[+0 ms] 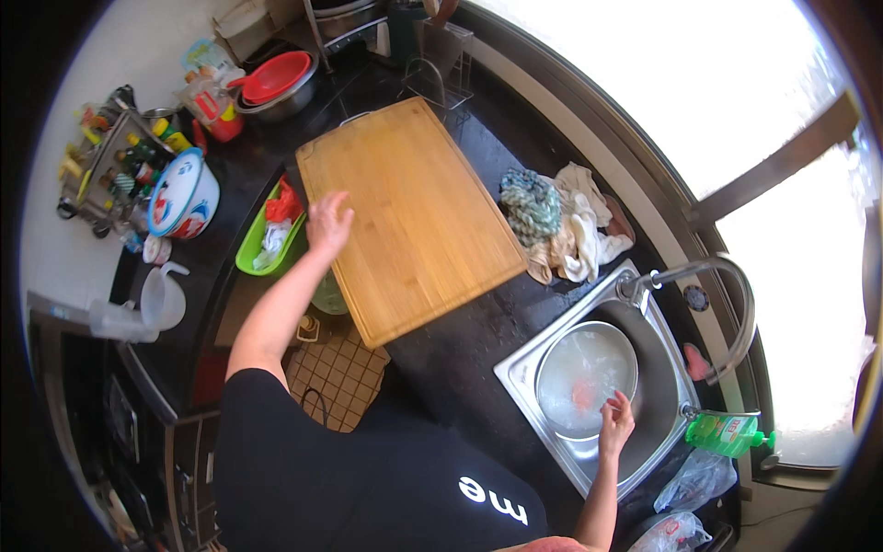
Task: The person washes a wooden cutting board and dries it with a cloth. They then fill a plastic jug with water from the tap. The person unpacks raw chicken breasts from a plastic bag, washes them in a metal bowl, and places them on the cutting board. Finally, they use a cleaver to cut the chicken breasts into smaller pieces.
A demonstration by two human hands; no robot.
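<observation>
My left hand [330, 224] hovers at the left edge of a large wooden cutting board [414, 221] on the black countertop. Its fingers are apart with nothing in them; whether it touches the board is unclear. Just left of it is a green plastic basket [250, 250] holding a red plastic bag [284, 201] and a crumpled white bag. My right hand [616, 422] is over the sink, by the rim of a round metal basin [562, 386] of cloudy water. Those fingers are bent, slightly apart, and seem to hold nothing. Something reddish [583, 395] shows in the water.
The metal sink [528, 386] has a curved faucet [748, 310]. Cloths [576, 221] are heaped beside the board. A green soap bottle [721, 433] and plastic bags [697, 479] lie right of the sink. An enamel pot [186, 196] and measuring jugs [164, 300] stand left.
</observation>
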